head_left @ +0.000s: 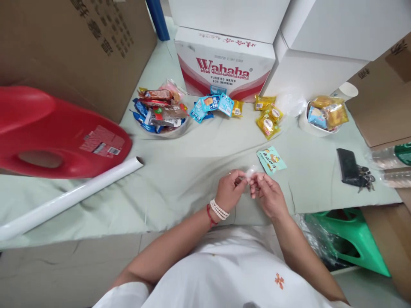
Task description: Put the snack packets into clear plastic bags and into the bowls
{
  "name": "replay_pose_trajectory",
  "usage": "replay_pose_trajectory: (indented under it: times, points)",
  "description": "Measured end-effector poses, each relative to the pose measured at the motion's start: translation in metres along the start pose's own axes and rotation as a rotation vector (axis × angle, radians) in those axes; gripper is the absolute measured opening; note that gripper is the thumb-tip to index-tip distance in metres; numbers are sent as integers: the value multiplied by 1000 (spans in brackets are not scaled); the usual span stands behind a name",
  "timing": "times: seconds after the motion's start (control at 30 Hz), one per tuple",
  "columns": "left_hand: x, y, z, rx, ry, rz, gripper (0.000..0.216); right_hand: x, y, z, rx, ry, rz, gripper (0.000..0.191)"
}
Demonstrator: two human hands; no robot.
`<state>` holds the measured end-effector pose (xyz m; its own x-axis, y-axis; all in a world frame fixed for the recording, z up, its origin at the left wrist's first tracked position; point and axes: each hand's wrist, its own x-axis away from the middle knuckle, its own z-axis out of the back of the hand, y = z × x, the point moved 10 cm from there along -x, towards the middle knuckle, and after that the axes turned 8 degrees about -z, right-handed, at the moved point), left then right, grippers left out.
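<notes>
Both my hands meet over the cloth near the table's front edge, pinching a small piece of clear plastic film (251,171), perhaps a bag. My left hand (230,188), with a white beaded bracelet and a red cord on its wrist, grips the film's left side with thumb and forefinger. On the other side the fingertips of my right hand (269,194) close on it. Just beyond them lies a mint-green snack packet (271,160) flat on the cloth. What the film holds, if anything, is too small to make out.
Behind stand a bowl of wrapped snacks (160,113), blue packets (212,103), yellow packets (269,117) and a white tub (310,124) of snacks. A red jug (64,132) and a white tube (73,196) lie left; a black wallet (347,167) with keys lies right.
</notes>
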<state>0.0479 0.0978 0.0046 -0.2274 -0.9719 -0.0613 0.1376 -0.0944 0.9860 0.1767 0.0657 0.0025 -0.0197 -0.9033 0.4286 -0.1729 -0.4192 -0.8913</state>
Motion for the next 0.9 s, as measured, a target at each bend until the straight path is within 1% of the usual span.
replay_pose_trajectory:
  times: [0.1, 0.13, 0.17, 0.2, 0.23, 0.3, 0.37, 0.43, 0.5, 0.53, 0.63, 0.67, 0.7, 0.77, 0.8, 0.83, 0.87, 0.9]
  points:
    - [7, -9, 5, 56, -21, 76, 31, 7, -17, -1, 242, 8, 179, 32]
    - [9, -9, 6, 52, -42, 79, 35, 8, -20, -1, 317, 22, 219, 29]
    - [11, -8, 7, 46, -57, 76, 38, 9, -20, -2, 357, 28, 228, 26]
    - [13, -7, 9, 44, -67, 72, 41, 7, -17, -3, 354, 17, 203, 26]
    - [14, -6, 11, 52, -72, 67, 43, 5, -12, -4, 316, -10, 146, 26]
    - [16, -6, 14, 107, -75, 68, 47, 1, 2, -7, 177, -85, 1, 30]
    - [18, -11, 17, 218, -64, 102, 51, -1, 10, -7, 23, -128, -118, 34]
    - [20, -20, 23, 362, -33, 166, 53, -4, 10, -1, -113, -120, -176, 37]
    - [22, -26, 31, 489, -19, 205, 53, -8, 8, 9, -199, -92, -190, 39]
    - [23, -26, 34, 539, -36, 209, 53, -10, 6, 14, -220, -80, -186, 40]
    - [28, -19, 36, 632, -175, 205, 52, -17, 3, 26, -196, -41, -176, 41]
    - [30, -16, 37, 633, -210, 200, 52, -18, 1, 32, -166, 9, -153, 41]
    - [30, -13, 39, 614, -222, 190, 51, -18, -3, 39, -128, 86, -113, 41]
    - [30, -9, 44, 532, -189, 155, 46, -11, -11, 50, -38, 249, -23, 40]
    - [29, -6, 47, 487, -162, 131, 44, -6, -14, 49, 12, 289, 6, 41]
    - [28, -4, 47, 448, -144, 106, 42, -2, -14, 41, 70, 270, 10, 43]
    - [27, -2, 45, 418, -138, 82, 40, 1, -13, 27, 132, 199, -2, 45]
    - [27, 0, 42, 397, -143, 64, 40, 4, -11, 9, 192, 99, -14, 45]
